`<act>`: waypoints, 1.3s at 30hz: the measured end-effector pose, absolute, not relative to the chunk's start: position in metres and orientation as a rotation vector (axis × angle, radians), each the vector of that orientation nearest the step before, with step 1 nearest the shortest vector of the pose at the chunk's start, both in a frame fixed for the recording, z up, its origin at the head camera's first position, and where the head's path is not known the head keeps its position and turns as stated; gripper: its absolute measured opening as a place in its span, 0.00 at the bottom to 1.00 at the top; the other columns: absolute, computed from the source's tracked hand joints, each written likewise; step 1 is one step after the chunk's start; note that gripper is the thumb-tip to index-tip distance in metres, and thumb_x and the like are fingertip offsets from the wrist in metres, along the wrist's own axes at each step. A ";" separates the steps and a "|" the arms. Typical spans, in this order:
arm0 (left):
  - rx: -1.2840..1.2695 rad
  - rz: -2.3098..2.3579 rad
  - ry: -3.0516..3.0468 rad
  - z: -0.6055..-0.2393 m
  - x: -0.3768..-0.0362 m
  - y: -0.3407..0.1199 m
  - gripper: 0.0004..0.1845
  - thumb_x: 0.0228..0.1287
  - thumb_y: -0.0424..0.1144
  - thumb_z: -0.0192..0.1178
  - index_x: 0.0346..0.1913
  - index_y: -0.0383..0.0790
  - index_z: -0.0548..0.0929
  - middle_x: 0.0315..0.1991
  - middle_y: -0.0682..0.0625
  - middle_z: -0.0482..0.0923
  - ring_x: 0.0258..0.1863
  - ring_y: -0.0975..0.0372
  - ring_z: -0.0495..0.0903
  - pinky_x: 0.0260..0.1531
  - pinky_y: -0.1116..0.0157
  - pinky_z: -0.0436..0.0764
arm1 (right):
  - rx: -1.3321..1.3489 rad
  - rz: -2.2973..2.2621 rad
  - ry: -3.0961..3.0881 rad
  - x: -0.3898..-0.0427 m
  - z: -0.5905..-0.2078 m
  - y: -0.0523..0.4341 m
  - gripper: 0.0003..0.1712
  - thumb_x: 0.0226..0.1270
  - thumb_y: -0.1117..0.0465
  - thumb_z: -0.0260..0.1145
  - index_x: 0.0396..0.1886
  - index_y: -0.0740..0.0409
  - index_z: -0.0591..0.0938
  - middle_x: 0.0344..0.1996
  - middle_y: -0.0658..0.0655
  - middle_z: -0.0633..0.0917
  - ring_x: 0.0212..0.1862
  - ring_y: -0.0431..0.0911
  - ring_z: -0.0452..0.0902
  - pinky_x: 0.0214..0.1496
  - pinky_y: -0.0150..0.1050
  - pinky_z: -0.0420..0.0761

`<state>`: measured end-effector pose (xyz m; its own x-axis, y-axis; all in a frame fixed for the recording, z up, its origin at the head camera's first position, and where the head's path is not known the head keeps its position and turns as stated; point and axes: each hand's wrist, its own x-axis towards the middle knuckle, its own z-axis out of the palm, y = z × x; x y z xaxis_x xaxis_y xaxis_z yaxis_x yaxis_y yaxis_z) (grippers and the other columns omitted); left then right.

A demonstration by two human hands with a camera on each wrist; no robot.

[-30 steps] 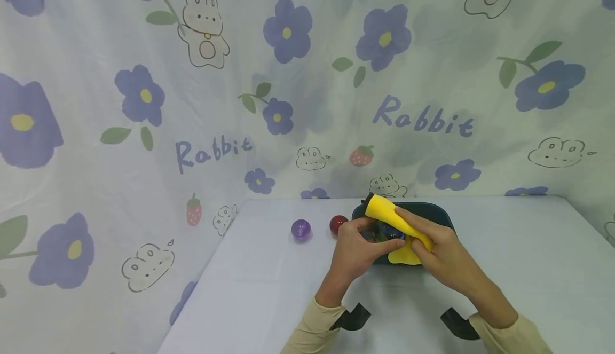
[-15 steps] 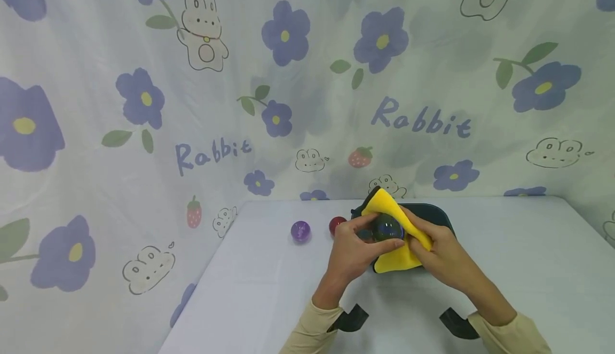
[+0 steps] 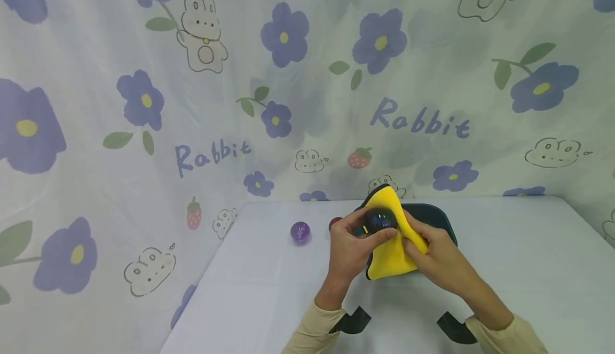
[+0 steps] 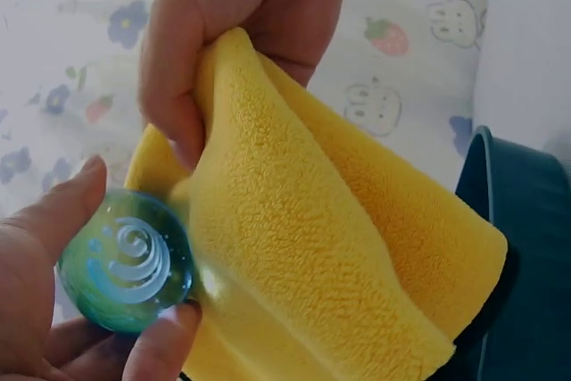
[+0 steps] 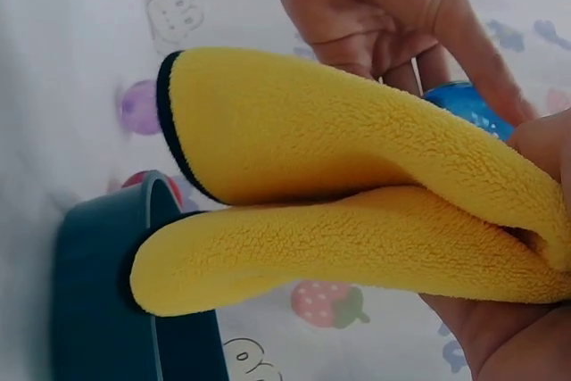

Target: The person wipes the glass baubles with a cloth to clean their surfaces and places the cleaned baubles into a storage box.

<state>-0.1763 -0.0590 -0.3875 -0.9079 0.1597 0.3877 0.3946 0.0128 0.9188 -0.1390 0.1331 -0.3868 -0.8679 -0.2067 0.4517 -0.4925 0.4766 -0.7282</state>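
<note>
Two balls on desk [image 3: 269,290] at left: purple ball [image 3: 300,231], then red ball [image 3: 334,221], half hidden behind left hand [image 3: 353,250]. Left hand pinches blue-green glass ball [image 3: 379,219] with white spiral, just above dark teal bowl [image 3: 434,215]. Right hand [image 3: 439,258] grips folded yellow cloth [image 3: 391,250] against ball; cloth's long axis roughly upright, fold pointing away, though angle unclear. Backdrop reads "Rabbit" twice.

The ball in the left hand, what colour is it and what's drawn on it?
The ball is see-through blue-green with a white swirl; the left wrist view shows it best.
</note>
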 end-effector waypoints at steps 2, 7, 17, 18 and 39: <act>-0.576 -2.024 -2.097 -0.388 -0.177 -0.059 0.27 0.56 0.44 0.79 0.60 0.48 0.86 0.54 0.48 0.88 0.52 0.61 0.88 0.48 0.65 0.89 | 0.596 1.335 -2.418 -0.138 -0.386 0.133 0.34 0.73 0.67 0.63 0.76 0.69 0.67 0.42 0.61 0.87 0.30 0.34 0.77 0.30 0.30 0.84; -0.542 -2.037 -2.094 -0.388 -0.178 -0.060 0.28 0.56 0.46 0.79 0.61 0.48 0.85 0.56 0.47 0.87 0.54 0.59 0.87 0.50 0.64 0.89 | 0.599 1.326 -2.432 -0.136 -0.384 0.131 0.34 0.73 0.68 0.63 0.76 0.69 0.67 0.42 0.62 0.87 0.30 0.35 0.77 0.30 0.30 0.85; -0.535 -1.901 -2.174 -0.387 -0.178 -0.063 0.29 0.54 0.50 0.80 0.60 0.49 0.85 0.54 0.52 0.87 0.51 0.62 0.85 0.55 0.57 0.87 | 0.610 1.249 -2.407 -0.127 -0.380 0.130 0.34 0.70 0.71 0.63 0.75 0.70 0.68 0.50 0.69 0.87 0.27 0.34 0.75 0.25 0.29 0.82; -0.549 -1.890 -2.182 -0.387 -0.179 -0.064 0.29 0.54 0.50 0.80 0.60 0.49 0.85 0.53 0.52 0.88 0.50 0.62 0.85 0.55 0.57 0.87 | 0.615 1.234 -2.395 -0.127 -0.379 0.130 0.34 0.70 0.72 0.63 0.75 0.70 0.68 0.50 0.70 0.87 0.27 0.33 0.75 0.25 0.29 0.82; -0.785 -1.856 -2.372 -0.387 -0.181 -0.073 0.22 0.54 0.51 0.79 0.51 0.50 0.89 0.43 0.56 0.91 0.30 0.67 0.83 0.33 0.67 0.88 | 0.775 0.961 -2.246 -0.132 -0.379 0.134 0.44 0.60 0.82 0.63 0.76 0.54 0.72 0.68 0.63 0.81 0.44 0.40 0.78 0.49 0.20 0.82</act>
<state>-0.1812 -0.0728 -0.3869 -0.8724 0.3671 0.3228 0.4017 0.1621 0.9013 -0.1323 0.1340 -0.3786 -0.6692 -0.2816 0.6876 -0.6917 0.5741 -0.4381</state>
